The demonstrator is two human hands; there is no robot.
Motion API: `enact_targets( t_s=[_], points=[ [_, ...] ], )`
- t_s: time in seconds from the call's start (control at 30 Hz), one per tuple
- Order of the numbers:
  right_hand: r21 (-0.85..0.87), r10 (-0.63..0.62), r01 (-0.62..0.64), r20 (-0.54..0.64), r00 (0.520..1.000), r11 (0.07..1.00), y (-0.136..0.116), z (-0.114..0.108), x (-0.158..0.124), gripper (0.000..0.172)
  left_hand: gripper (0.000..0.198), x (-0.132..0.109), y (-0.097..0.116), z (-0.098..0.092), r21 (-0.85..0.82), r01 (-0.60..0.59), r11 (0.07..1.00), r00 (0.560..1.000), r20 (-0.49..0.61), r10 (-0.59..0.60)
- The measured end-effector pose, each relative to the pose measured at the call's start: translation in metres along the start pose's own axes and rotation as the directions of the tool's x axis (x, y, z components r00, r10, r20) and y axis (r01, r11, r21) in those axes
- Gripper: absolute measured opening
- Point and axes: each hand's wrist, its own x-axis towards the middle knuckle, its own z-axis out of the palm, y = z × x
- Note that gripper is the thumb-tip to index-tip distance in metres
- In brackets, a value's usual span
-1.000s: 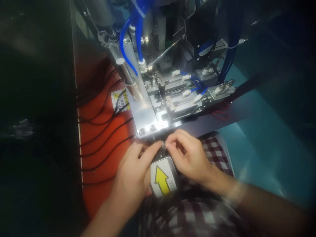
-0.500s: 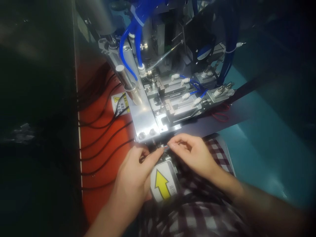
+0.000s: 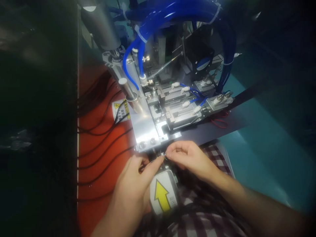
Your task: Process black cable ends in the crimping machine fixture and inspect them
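Note:
My left hand (image 3: 137, 181) is closed, its thumb and forefinger pinched together at the front of the machine. The thumb tip meets thin coloured wires (image 3: 165, 158), with a greenish strand showing. A tiny whitish piece (image 3: 162, 153) sits between the two hands, too small to make out clearly. From the right, my right hand (image 3: 189, 158) pinches at the same wires, thumb and forefinger together and the other fingers curled. Just beyond both hands is the machine's metal plate (image 3: 145, 131). Below them, a white block with a yellow arrow label (image 3: 161, 194) points toward the machine.
Thick blue air hoses (image 3: 182, 11) arch over the metal slides (image 3: 180, 115). A steel post (image 3: 127, 89) rises from the plate. Black cables (image 3: 103, 164) cross the orange base (image 3: 96, 207) at left. A checkered cloth (image 3: 209, 223) lies below my arms.
The view has tilted, so the machine sits slightly lower in it. My right hand has moved slightly left, closer to my left fingertips. Both hands stay pinched at the wires.

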Motion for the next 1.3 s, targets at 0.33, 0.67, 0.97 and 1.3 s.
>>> enact_targets(
  t_s=[0.33,0.67,0.97,1.3],
  points=[
    [0.315,0.037,-0.069,0.107,0.994,0.947,0.024,-0.001,0.004,0.021,0.041,-0.003,-0.003,0.001,0.045,-0.035,0.998,0.999,0.016,0.034],
    [0.393,0.06,-0.106,0.128,0.99,0.914,0.028,0.0,0.005,0.021,0.032,-0.002,-0.001,0.0,-0.028,0.074,0.997,0.997,0.026,-0.073],
    [0.24,0.037,-0.051,0.062,0.997,0.969,0.018,0.003,0.003,0.01,0.032,-0.003,-0.002,0.001,-0.06,0.086,0.995,0.996,0.008,-0.086],
    [-0.55,-0.61,0.531,0.049,0.791,0.644,0.014,0.0,-0.006,0.011,0.031,-0.003,0.003,0.002,-0.102,0.13,0.986,0.991,0.043,-0.127]
  ],
)
